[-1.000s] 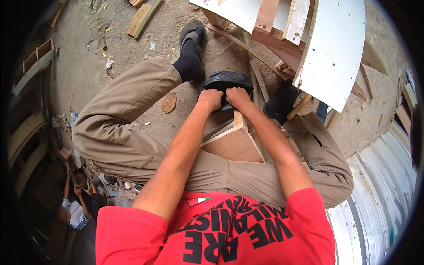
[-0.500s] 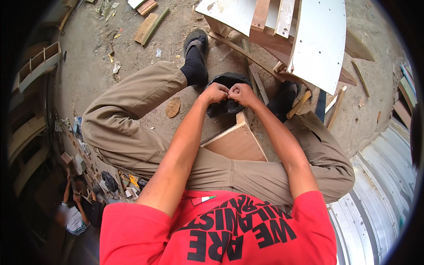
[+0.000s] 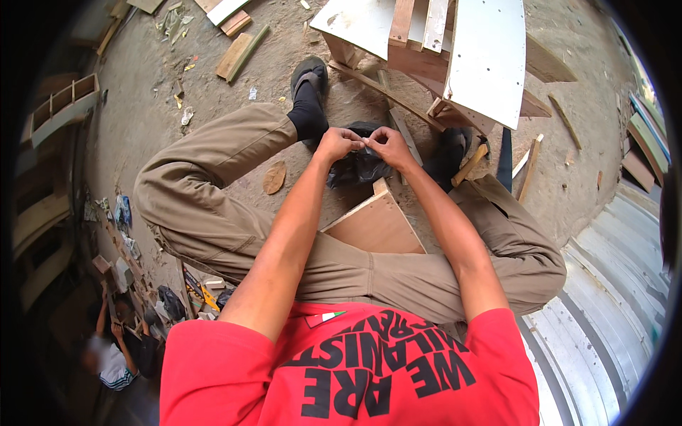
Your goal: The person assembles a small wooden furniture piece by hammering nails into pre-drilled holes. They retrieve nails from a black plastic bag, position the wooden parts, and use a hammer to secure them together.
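Between my feet lies a black plastic bag [image 3: 353, 170], crumpled and dark inside. Just above it my left hand [image 3: 339, 144] and my right hand [image 3: 391, 148] meet with their fingertips pinched together. Something small and pale shows at the fingertips, too small to name. A plywood piece with a wooden batten [image 3: 376, 226] rests between my thighs, close below the bag. By my right foot lies a hammer [image 3: 470, 167] with a wooden handle.
A wooden frame with white panels [image 3: 486, 64] stands ahead on the right. Wood offcuts [image 3: 241, 53] and a dry leaf [image 3: 274, 177] lie on the dirt floor. Corrugated metal sheet [image 3: 604, 305] is at the right. Another person [image 3: 116, 362] works at the far left.
My hands have lifted slightly off the bag, still pinched together, and the pale bit now shows between them. The view has shifted a little, so the white-panelled frame sits further left.
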